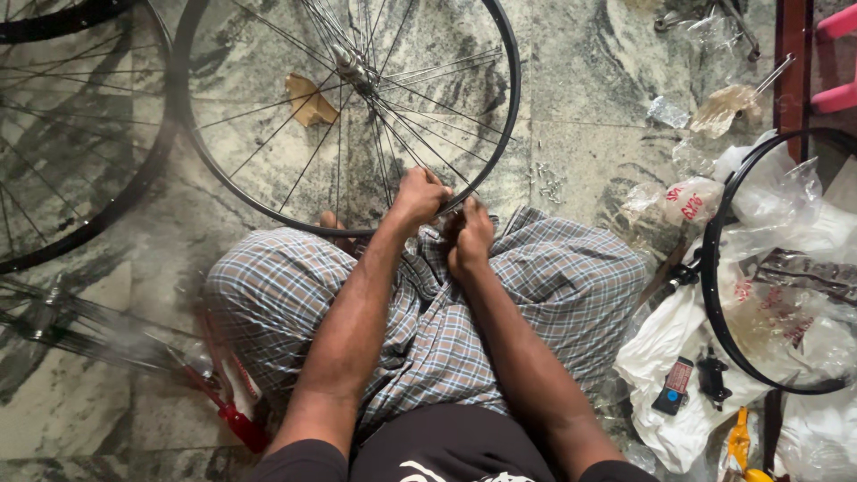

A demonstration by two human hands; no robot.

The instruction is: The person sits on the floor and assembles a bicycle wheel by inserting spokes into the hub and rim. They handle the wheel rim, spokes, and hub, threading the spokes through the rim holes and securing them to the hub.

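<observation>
Marbled grey-green stone floor (580, 152) under everything. Black-rimmed bicycle wheel (348, 116) propped in front of the knees, near rim resting at the lap, silver spokes fanning from a hub (350, 64) near the top of the view. Second wheel (71, 134) to the left, just beside the first, rim cut off by the frame edge; more spokes and a rim lying blurred at lower left. Bare black rim (714, 268) at right, lying over a heap of clear and white plastic bags (777, 223). Checked blue-and-white cloth (536, 286) across both crossed legs.

Left hand (420, 196) at the wheel's near rim, grip closed around the lower ends of spokes where they meet the rim. Right hand (470, 236) just beside and slightly below, knuckles up, fingers curled tight at the same stretch of rim; whatever sits inside that fist cannot be told. Both hands nearly touching.

Red-handled tool (237, 415) on the floor by the left thigh. Torn brown paper scrap (308, 96) seen through the spokes. Small pile of silver spoke nipples (546, 183) on the floor right of the wheel. Small black parts (712, 377) on white plastic at lower right.
</observation>
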